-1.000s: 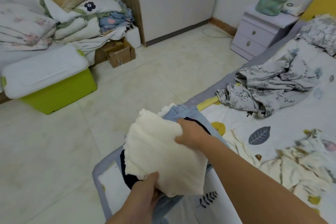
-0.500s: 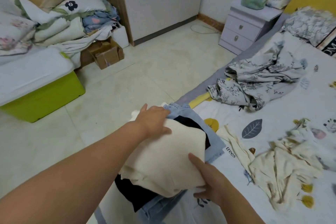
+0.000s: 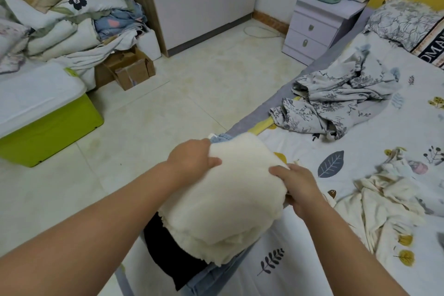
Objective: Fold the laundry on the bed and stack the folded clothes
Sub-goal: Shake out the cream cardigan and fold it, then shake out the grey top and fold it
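A folded cream fleece garment (image 3: 225, 202) lies on top of a stack at the bed's near corner, over a black garment (image 3: 168, 250) and folded blue jeans (image 3: 211, 276). My left hand (image 3: 192, 161) grips its far left edge, fingers curled over the fabric. On the garment's right edge my right hand (image 3: 295, 182) holds the fabric with its fingers wrapped round the side. An unfolded grey floral garment (image 3: 336, 101) lies crumpled further up the bed. A crumpled cream printed garment (image 3: 389, 202) lies to the right of my right arm.
The bed sheet (image 3: 360, 146) is white with leaf prints; a pillow (image 3: 406, 21) lies at its head. A lilac nightstand (image 3: 317, 26) stands beside the bed. On the tiled floor at left are a green storage bin (image 3: 48, 132), a cardboard box (image 3: 129, 69) and piled bedding (image 3: 60, 21).
My hands have shifted along the cream garment: the left from its far corner to its left edge, the right from its near edge up to its right side. The garment now sits squarer on the stack.
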`<state>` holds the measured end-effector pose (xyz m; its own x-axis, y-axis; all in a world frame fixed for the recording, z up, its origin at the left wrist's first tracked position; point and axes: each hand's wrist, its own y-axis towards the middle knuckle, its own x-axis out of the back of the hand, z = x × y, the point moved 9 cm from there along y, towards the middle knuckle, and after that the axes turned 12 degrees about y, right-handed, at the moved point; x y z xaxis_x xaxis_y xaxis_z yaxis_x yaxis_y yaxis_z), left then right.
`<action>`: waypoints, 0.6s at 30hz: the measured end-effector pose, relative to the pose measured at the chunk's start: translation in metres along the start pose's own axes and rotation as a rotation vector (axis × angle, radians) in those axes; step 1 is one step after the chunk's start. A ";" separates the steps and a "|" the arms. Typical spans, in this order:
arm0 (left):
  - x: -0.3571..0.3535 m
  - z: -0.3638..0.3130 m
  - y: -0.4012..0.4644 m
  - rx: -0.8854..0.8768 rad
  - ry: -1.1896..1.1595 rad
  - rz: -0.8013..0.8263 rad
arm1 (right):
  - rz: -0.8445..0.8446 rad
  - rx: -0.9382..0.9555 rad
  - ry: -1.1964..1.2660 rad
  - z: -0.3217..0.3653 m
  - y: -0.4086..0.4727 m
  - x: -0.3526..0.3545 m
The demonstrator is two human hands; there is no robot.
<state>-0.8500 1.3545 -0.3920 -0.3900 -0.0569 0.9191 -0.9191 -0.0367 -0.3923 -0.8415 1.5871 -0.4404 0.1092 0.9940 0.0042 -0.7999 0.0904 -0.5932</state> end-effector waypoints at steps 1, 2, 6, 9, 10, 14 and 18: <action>-0.013 0.003 -0.001 0.051 0.071 0.030 | -0.022 0.035 -0.115 -0.002 0.004 -0.004; -0.024 0.006 -0.003 0.105 0.148 0.054 | -0.045 0.060 -0.265 -0.008 0.008 -0.007; -0.021 -0.026 -0.013 0.003 0.328 -0.301 | -0.322 0.336 -0.723 0.002 -0.012 -0.018; -0.027 -0.056 -0.024 -0.305 0.338 -0.524 | -0.347 0.719 -0.994 0.005 -0.040 -0.062; -0.034 -0.054 -0.023 -0.336 0.328 -0.509 | -0.285 0.740 -1.024 -0.004 -0.042 -0.073; -0.060 -0.032 -0.006 -0.254 0.225 -0.344 | -0.071 0.504 -1.074 -0.051 0.001 -0.077; -0.087 -0.027 0.015 -0.251 0.180 -0.257 | -0.049 0.459 -1.106 -0.059 0.016 -0.074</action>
<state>-0.8317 1.3856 -0.4765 -0.1292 0.0985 0.9867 -0.9644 0.2191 -0.1482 -0.8275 1.5116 -0.4975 -0.2408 0.4831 0.8418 -0.9696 -0.0804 -0.2312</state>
